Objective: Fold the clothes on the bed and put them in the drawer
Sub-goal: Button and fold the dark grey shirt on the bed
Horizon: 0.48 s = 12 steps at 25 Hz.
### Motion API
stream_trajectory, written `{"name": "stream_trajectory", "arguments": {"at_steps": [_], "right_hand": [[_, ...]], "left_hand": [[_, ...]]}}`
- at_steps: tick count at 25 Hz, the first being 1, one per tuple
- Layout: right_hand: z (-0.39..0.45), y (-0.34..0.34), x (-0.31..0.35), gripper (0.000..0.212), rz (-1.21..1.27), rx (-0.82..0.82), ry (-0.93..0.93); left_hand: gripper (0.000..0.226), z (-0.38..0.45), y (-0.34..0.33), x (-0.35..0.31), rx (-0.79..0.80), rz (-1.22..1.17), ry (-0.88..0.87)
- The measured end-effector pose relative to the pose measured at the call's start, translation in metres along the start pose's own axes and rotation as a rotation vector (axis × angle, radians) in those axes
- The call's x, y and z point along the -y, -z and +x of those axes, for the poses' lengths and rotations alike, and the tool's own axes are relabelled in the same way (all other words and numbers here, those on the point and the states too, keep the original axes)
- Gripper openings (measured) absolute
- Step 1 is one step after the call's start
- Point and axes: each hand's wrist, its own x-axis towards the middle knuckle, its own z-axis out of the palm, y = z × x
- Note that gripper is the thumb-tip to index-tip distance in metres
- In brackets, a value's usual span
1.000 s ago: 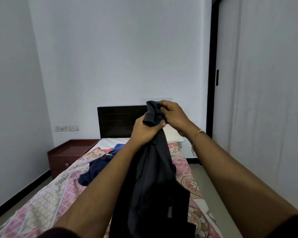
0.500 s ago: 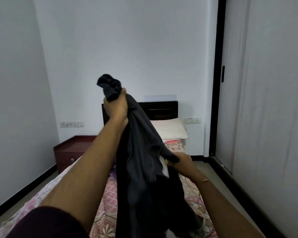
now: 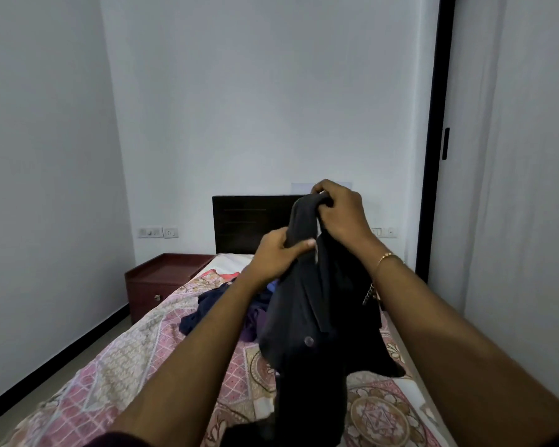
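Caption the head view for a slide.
Both hands, left and right, grip a dark garment above the patterned bed.

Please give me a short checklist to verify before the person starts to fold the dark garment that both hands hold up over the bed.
1. Left hand grips the dark garment near its top: ok.
2. Right hand grips the top end: ok.
3. Garment lifted off the bed: mostly ok; whether its lower end touches the bed, cannot tell.
4. Garment hangs flat and untwisted: not ok, it is bunched.
5. Free patterned bedcover in front to lay it down: ok.
6. Other clothes lie apart near the headboard: ok.
7. Bedside cabinet drawer open to receive clothes: not ok, it looks closed.
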Motion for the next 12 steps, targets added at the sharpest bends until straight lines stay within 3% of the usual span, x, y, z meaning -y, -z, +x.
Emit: {"name": "stream_trajectory", "arguments": {"at_steps": [3,6,9,11,12], "right_hand": [[-0.006,0.012,-0.006,0.02,0.143,0.116,-0.13],[-0.037,0.018,-0.036,0.032,0.425,0.503,-0.349],[-0.071,0.003,-0.06,0.028,0.334,0.836,-0.435],[-0.08,-0.005,-0.073,0.027,0.237,0.797,-0.432],[-0.081,-0.007,-0.08,0.026,0.311,0.748,-0.468]], "left_hand": [[0.015,0.008,0.006,-0.008,-0.24,-0.085,-0.076],[0.021,0.017,0.016,-0.02,-0.289,-0.053,-0.112],[0.025,0.02,0.028,-0.038,-0.369,-0.138,-0.078],[0.024,0.023,0.043,-0.043,-0.42,-0.086,-0.069],[0.02,0.024,0.051,-0.042,-0.448,-0.01,-0.058]]}}
